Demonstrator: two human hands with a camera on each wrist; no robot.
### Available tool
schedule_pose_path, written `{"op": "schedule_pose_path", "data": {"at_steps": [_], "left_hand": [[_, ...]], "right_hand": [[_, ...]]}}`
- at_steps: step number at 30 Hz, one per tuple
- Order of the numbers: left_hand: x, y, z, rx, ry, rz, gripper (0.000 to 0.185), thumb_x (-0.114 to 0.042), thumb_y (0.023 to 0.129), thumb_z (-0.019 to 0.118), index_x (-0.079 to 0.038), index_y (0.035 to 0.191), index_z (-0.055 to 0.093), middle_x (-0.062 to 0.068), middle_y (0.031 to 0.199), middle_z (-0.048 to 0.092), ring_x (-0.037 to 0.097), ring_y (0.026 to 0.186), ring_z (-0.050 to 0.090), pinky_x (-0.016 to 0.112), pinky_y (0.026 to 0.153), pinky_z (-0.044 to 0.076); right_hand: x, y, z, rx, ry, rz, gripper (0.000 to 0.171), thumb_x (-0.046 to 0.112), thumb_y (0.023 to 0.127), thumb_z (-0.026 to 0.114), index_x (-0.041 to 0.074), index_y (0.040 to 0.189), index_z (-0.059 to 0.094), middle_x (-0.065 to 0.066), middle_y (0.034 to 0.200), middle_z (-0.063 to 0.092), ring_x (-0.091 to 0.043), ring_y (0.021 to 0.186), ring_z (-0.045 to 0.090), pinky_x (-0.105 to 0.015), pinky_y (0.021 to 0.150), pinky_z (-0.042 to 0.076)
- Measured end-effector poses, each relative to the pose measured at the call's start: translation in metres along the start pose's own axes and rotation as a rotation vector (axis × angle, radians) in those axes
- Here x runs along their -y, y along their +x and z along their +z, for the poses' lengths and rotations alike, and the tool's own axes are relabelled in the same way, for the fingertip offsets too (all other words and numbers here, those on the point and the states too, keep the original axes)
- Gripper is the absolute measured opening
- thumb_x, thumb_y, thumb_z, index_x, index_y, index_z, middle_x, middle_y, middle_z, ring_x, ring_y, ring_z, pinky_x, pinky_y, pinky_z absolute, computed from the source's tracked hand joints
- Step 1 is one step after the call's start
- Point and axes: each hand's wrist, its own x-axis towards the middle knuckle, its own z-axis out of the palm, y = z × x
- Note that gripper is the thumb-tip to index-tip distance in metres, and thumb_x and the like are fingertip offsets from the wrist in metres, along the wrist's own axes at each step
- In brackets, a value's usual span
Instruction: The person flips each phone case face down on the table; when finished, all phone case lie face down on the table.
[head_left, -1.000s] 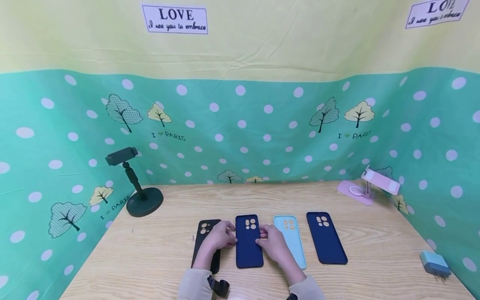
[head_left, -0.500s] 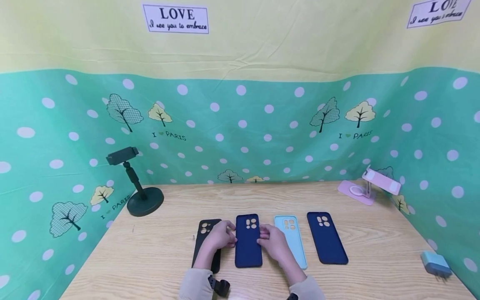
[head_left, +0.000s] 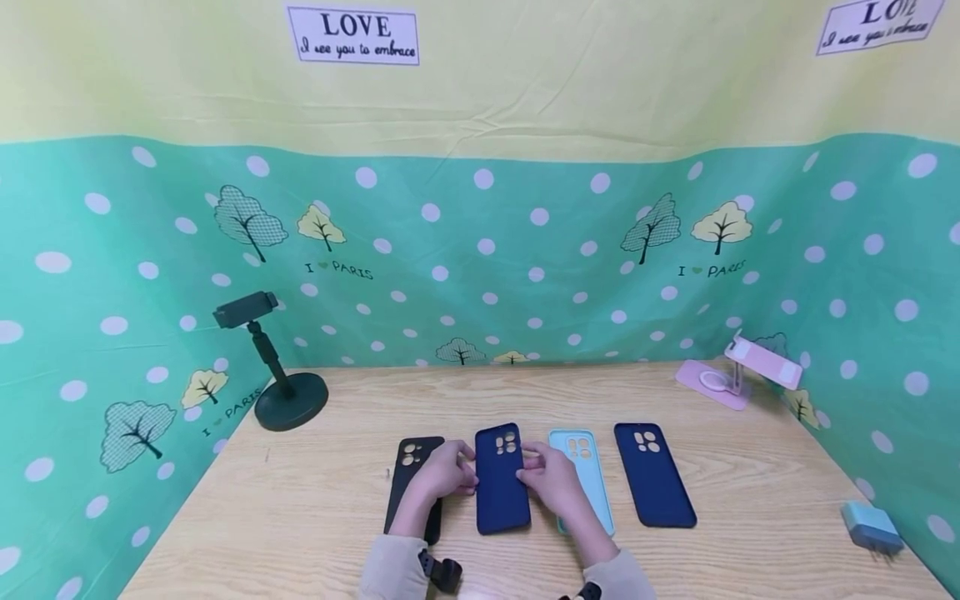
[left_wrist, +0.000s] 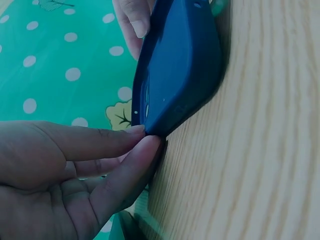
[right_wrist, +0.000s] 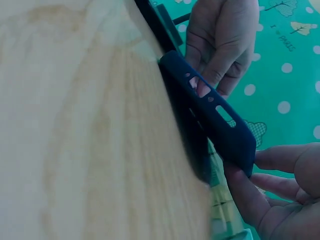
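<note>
Between both hands is a dark blue phone case (head_left: 502, 492), tilted up from the tabletop, its camera cutouts at the far end. My left hand (head_left: 444, 468) pinches its left edge with thumb and finger, as the left wrist view shows. On the opposite edge, my right hand (head_left: 553, 479) pinches it too, seen in the right wrist view (right_wrist: 290, 190). Whether the near end touches the table cannot be told. A black phone case (head_left: 400, 483) lies partly hidden beneath my left arm. My right forearm covers some of a light blue phone case (head_left: 591, 475).
Another dark blue phone case (head_left: 656, 483) lies to the right on the wooden table (head_left: 300, 517). A black phone stand (head_left: 291, 402) stands back left, a pink folding stand (head_left: 761, 362) back right. A blue charger plug (head_left: 870, 527) sits near the right edge. Polka-dot cloth (head_left: 480, 275) surrounds the table.
The dark blue case between my hands has tilted up and turned slightly, its far end shifting a little right. Both hands moved slightly with it. The other cases stay put.
</note>
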Motion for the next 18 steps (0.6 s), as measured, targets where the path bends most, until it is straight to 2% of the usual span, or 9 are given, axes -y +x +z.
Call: {"op": "schedule_pose_path", "data": {"at_steps": [7, 13, 18], "left_hand": [[-0.002, -0.001, 0.005, 0.045, -0.064, 0.011, 0.029, 0.018, 0.084, 0.056, 0.015, 0.112, 0.053, 0.017, 0.08, 0.062, 0.014, 0.063, 0.063, 0.03, 0.063, 0.06], [-0.002, -0.002, 0.006, 0.064, -0.082, 0.029, 0.029, 0.017, 0.084, 0.055, 0.016, 0.113, 0.053, 0.016, 0.079, 0.064, 0.015, 0.066, 0.065, 0.031, 0.064, 0.06], [-0.004, -0.003, 0.007, 0.069, -0.086, 0.041, 0.028, 0.016, 0.084, 0.056, 0.016, 0.112, 0.053, 0.016, 0.08, 0.063, 0.016, 0.068, 0.066, 0.031, 0.065, 0.06]], "right_hand": [[0.004, 0.0, -0.009, -0.006, 0.003, 0.015, 0.046, -0.002, 0.082, 0.068, -0.006, 0.127, 0.057, -0.018, 0.095, 0.068, -0.022, 0.082, 0.069, -0.03, 0.063, 0.058], [0.008, -0.001, -0.016, -0.022, -0.012, 0.035, 0.045, -0.002, 0.082, 0.069, -0.004, 0.127, 0.058, -0.014, 0.093, 0.067, -0.017, 0.078, 0.066, -0.029, 0.059, 0.056], [0.01, -0.002, -0.02, -0.031, -0.036, 0.033, 0.045, -0.001, 0.082, 0.069, -0.005, 0.126, 0.058, -0.014, 0.093, 0.067, -0.018, 0.08, 0.067, -0.029, 0.059, 0.057]]}}
